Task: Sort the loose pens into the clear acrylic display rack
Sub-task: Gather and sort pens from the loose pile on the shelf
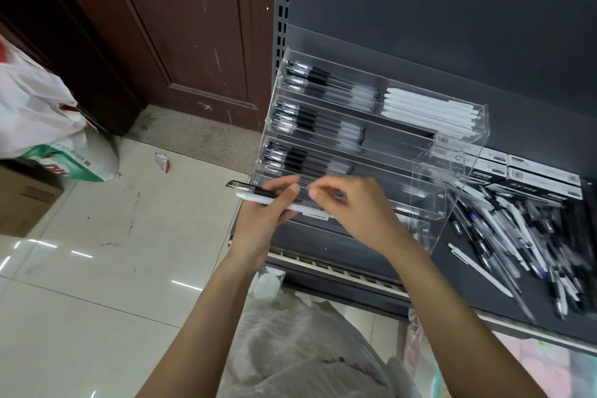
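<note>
A: Where the tiered clear acrylic display rack (371, 152) stands on the dark grey metal shelf (452, 278), three left-hand tiers hold clear-barrelled black-grip gel pens (323, 119) lying lengthwise. Top tier, right compartment: a row of slim white plastic pens (429, 110).

B: Hands?

A: Both at the lowest front tier. Left hand (258, 223): its grip is curled round two pens held side by side, roughly level, tips pointing left past the rack's edge. One is a clear pen with black cap and black grip sleeve (248, 188), the other a long white pen (258, 199) just beneath it, touching.

B: Right hand?

A: Right hand (352, 207) is just beside the left, thumb and forefinger drawn together at the rack's front lip. Blurred; cannot tell whether that grip pinches anything.

B: Loose stock?

A: Large untidy heap of mixed black, white and clear loose pens (529, 236) on the shelf right of the rack, near its side wall. One white pen lies apart at the heap's front-left edge. Behind the heap, stacked black-and-white cardboard pen boxes (529, 176).

B: Surroundings?

A: Glossy cream tiled floor (80, 284) left of the shelf, dark brown wooden door (161, 26) behind, white plastic bag with red and green print (42, 119) far left.
</note>
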Demonstrator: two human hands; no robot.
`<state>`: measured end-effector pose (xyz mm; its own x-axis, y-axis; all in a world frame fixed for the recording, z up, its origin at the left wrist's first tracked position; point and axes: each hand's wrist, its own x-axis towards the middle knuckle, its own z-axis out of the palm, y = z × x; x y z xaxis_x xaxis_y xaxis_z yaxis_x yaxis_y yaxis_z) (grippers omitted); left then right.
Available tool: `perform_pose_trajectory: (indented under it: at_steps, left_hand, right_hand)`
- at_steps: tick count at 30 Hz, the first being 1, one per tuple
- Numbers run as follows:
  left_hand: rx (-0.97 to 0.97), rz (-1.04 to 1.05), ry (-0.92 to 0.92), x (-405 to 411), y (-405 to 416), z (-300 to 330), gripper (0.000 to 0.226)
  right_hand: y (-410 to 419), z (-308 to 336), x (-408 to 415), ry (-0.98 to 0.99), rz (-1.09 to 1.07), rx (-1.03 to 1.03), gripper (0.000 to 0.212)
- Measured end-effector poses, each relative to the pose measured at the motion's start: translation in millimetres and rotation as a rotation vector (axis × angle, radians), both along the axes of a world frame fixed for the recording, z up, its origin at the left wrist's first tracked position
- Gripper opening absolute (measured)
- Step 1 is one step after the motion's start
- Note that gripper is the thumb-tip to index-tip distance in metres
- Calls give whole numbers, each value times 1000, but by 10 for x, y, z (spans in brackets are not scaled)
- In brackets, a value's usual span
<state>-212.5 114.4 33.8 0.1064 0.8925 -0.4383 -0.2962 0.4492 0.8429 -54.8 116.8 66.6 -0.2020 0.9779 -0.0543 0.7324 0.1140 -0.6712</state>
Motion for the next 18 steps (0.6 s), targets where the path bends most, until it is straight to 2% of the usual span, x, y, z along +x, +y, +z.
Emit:
perform_pose_trajectory:
  at_steps: [2,5,8,11,13,18]
  left_hand:
    - [14,-7,-23,26,17,44,14]
    - [25,-32,-29,93,58,101,13]
    - [9,-69,5,157,124,147,13]
    - [-13,-54,29,177,192,185,11]
    - [-10,-34,28,162,232,204,10]
    - [-13,-59,47,114,316,211,14]
  right_hand:
    - [-39,21,30,108,18,-106,11]
    - [-2,48,128,183,-23,-122,9]
    - [64,182,342,44,-121,51,10]
    - [243,430,603,39,-272,287,9]
    - [471,541,716,-42,-343,429,9]
    - [1031,523,689,-216,-261,480,10]
